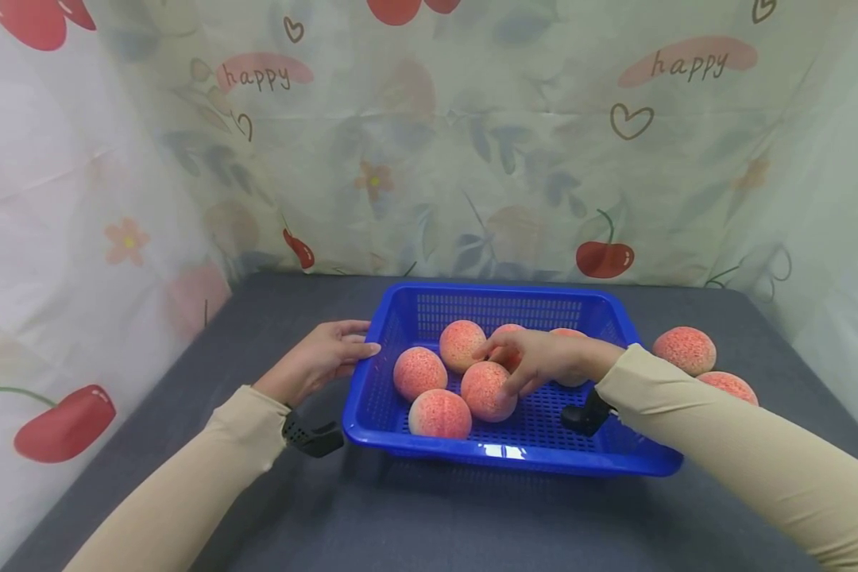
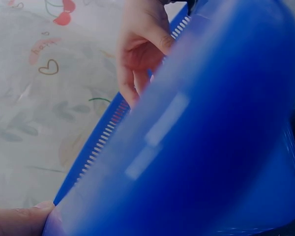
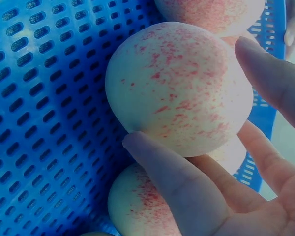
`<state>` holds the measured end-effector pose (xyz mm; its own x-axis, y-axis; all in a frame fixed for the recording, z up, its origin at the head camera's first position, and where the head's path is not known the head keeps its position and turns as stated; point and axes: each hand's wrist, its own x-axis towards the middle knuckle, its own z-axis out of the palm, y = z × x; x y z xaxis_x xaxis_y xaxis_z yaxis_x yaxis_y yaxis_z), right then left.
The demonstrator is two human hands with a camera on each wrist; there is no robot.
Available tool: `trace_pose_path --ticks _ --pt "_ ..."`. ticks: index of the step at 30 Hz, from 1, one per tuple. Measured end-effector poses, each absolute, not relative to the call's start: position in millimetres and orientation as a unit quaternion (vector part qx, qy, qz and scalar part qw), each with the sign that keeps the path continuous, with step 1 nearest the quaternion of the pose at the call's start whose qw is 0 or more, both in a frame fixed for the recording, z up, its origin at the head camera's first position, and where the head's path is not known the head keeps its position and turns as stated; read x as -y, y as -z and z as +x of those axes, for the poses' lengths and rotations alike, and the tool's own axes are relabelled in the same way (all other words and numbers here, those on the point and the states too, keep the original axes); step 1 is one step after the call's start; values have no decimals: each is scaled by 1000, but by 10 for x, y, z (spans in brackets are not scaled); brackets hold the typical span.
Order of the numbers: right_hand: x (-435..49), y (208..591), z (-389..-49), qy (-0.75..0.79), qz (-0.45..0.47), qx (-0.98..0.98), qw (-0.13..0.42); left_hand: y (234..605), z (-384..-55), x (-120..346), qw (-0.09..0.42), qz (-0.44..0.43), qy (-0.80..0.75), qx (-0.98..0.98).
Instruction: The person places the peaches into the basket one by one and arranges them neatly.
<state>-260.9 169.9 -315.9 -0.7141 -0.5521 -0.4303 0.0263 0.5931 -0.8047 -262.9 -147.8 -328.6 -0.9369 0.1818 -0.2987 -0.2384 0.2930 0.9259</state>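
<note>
A blue plastic basket [image 1: 515,454] with slotted walls holds several pink-speckled peaches. My left hand [image 1: 326,355] grips its left rim, thumb over the top edge and fingers on the outside; in the left wrist view only the thumb [image 2: 22,219] shows at the rim. My right hand [image 1: 543,357] reaches into the basket and holds a peach [image 1: 488,391] between thumb and fingers. In the right wrist view the fingers spread around that pale, red-flecked peach [image 3: 179,93], with a fingertip against its lower side. Another peach [image 3: 142,201] lies just below it there.
Inside the basket, other peaches [image 1: 419,373] sit at the left and middle. Two more, one farther back [image 1: 684,350] and one partly behind the right sleeve [image 1: 729,385], lie on the dark grey table [image 1: 293,508] right of the basket. A printed curtain [image 1: 429,159] encloses the back and sides.
</note>
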Motion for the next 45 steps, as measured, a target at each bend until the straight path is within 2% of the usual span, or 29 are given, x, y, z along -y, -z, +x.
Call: trace_pose_path --ticks 6,14,23,37,45 --pt "-1717 3103 -2602 421 -156 -825 344 3284 -2632 1482 179 -13 -597 -782" --pt "-1790 3006 -2615 395 -205 -834 328 3286 -2637 1489 180 -12 -598 -781" --pt "-1881 2809 -2604 445 -217 -806 325 3299 -2645 1492 179 -11 -600 -779" --pt "-2188 2417 -2478 466 -239 -825 214 3297 -2633 1492 177 -5 -603 -778" --pt "-2481 2356 -2350 500 -231 -820 157 3293 -2626 1487 177 -10 -602 -778"
